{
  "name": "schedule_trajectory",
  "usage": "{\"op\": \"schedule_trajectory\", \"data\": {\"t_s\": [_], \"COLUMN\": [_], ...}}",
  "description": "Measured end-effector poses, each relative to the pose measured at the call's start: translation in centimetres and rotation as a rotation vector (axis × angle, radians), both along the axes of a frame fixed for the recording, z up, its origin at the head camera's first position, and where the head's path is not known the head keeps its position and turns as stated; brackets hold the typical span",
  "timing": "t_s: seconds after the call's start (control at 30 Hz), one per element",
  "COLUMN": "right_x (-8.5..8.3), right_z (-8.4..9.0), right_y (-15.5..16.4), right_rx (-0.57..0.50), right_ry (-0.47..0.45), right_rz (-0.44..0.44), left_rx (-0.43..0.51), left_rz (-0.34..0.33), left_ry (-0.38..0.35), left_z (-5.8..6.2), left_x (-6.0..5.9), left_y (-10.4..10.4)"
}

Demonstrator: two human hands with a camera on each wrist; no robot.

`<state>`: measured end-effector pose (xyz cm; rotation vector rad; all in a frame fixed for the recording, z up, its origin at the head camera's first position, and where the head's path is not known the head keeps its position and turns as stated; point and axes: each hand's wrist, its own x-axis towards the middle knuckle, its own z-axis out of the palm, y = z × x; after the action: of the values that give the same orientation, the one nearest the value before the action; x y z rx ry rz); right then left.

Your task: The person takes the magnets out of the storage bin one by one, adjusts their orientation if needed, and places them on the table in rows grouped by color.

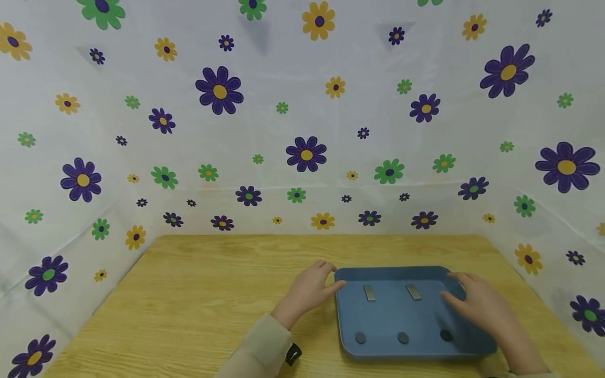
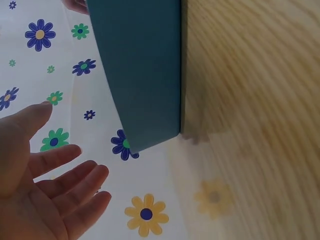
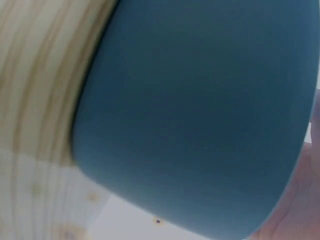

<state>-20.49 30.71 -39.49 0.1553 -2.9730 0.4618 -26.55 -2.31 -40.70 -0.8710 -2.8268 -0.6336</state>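
Observation:
A blue tray (image 1: 385,315) lies on the wooden table, right of the middle. Inside it are two small grey rectangular plates (image 1: 369,293) (image 1: 413,292) towards the back and three dark discs (image 1: 361,337) (image 1: 403,337) (image 1: 446,335) along the front. My left hand (image 1: 307,291) is beside the tray's back left corner; the left wrist view shows its fingers loosely spread and apart from the tray wall (image 2: 142,65). My right hand (image 1: 484,304) is at the right rim, thumb over the inside. In the right wrist view, the tray wall (image 3: 195,110) hides most of that hand.
The wooden table (image 1: 198,294) extends to the left of the tray. A white flowered cloth (image 1: 264,126) hangs behind the table and along both sides. A small black object (image 1: 293,354) is at the left sleeve's cuff.

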Motion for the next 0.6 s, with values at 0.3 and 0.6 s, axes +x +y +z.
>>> {"op": "schedule_trajectory", "data": {"t_s": [0.3, 0.6], "right_x": [-0.3, -0.3], "right_z": [-0.9, -1.4], "right_y": [1.8, 2.9], "right_rx": [-0.055, -0.148], "right_ry": [-0.046, -0.135], "right_rz": [0.096, 0.189], "left_rx": [0.083, 0.041], "left_rz": [-0.065, -0.084], "left_ry": [-0.083, -0.163], "left_z": [-0.8, -1.6], "left_x": [-1.2, -1.5], "left_y": [2.7, 5.3]}}
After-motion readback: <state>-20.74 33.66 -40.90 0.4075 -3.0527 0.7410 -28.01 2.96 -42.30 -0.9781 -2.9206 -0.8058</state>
